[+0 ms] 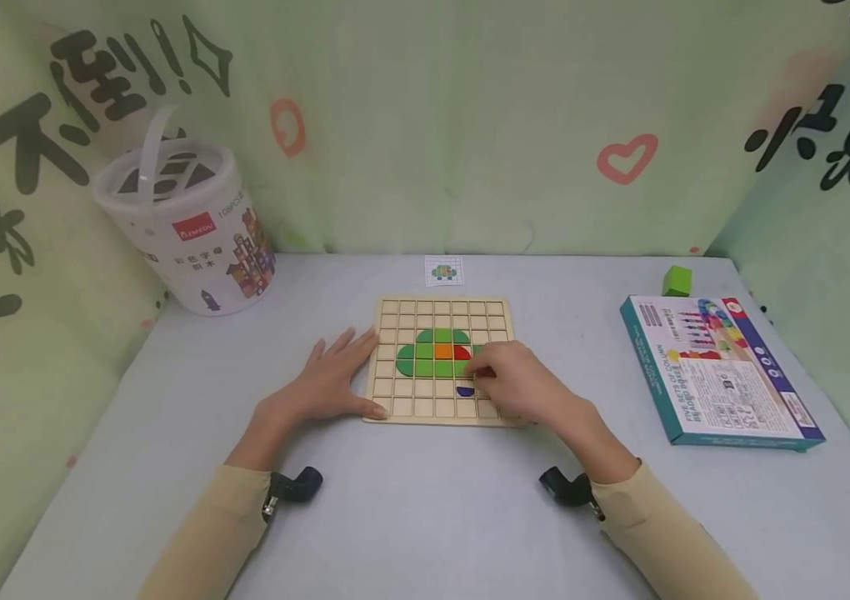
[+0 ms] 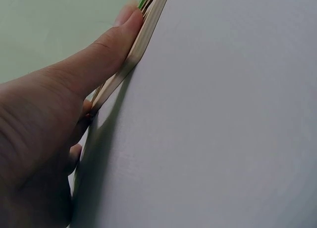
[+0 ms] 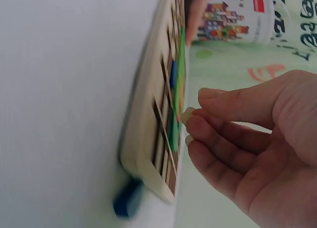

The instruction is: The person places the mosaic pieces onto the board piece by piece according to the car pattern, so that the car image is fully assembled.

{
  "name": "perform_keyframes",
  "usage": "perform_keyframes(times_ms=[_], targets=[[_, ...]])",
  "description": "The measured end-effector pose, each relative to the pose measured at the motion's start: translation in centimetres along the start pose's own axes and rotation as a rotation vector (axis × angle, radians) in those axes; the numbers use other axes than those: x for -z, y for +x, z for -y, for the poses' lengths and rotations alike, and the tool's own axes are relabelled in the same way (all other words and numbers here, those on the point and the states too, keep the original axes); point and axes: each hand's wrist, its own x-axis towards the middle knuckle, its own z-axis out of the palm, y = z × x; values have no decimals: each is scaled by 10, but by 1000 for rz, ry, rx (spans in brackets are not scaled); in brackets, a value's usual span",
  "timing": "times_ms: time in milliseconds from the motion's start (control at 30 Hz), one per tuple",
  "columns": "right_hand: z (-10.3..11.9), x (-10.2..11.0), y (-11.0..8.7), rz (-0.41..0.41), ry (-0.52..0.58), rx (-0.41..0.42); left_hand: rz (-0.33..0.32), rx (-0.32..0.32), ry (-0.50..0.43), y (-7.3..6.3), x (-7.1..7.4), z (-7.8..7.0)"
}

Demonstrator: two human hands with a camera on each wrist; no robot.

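A wooden grid board lies on the table, bearing a cluster of flat pieces: green, orange and red, plus a blue half-round piece below. My left hand rests along the board's left edge, its fingers spread and the thumb on the near corner. Over the board's right part hovers my right hand, covering some cells. In the right wrist view its fingers are loosely bent, the thumb apart from the fingertips, with nothing visible between them. A dark blue piece sits beside the board's corner.
Behind the board lies a small card with a coloured grid picture. A white lidded bucket stands at the back left. At the right are a flat teal-edged box and a green block. Printed curtains surround the table.
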Motion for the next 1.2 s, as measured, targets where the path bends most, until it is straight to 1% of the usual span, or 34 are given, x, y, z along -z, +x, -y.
perform_keyframes(times_ms=[133,267,367,500,700,800,967,1067,1200], targets=[[-11,15,-13,-4,-21,-54,-4,-9,3,1,-1,1],[-20,22,-31,71,-53,-139,3,-8,5,1,-2,2],[-21,22,-41,95,-112,-179,-1,-1,-1,0,-1,3],[-18,18,-47,61,-178,-192,-12,1,-11,-3,0,4],[-13,11,-52,15,-208,-206,-8,-5,-19,-3,-1,2],[-13,11,-53,-2,-199,-204,-12,-9,-19,-3,-1,2],[-17,15,-51,-4,-174,-201,-11,-12,-8,-1,-1,1],[-16,17,-44,-25,-124,-180,-5,-11,-6,0,-1,0],[-7,13,-25,-36,-34,-109,-6,-6,-10,1,-1,0]])
